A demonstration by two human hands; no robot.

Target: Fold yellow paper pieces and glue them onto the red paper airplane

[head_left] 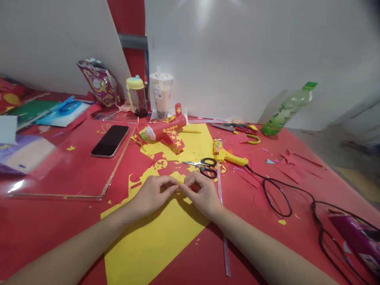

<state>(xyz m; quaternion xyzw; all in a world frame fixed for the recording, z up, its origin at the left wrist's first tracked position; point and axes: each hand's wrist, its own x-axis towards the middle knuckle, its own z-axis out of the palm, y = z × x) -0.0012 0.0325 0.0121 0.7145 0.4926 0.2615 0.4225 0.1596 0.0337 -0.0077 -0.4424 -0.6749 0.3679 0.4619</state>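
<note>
your left hand (pixel 154 194) and right hand (pixel 202 194) mostly hide the small yellow piece (pixel 179 184) they pinch, and the right edge cuts off the purple packet (pixel 353 237).

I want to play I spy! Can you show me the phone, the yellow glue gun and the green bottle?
Phone (pixel 110 141): head view, on its screen.
Glue gun (pixel 236 159): head view, handle.
Bottle (pixel 287 110): head view, label.

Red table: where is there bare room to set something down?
The table looks widest open between the clear sheet and left forearm. Yellow paper lies bare between that and the right forearm. It's crowded around the scissors and glue gun.
</note>
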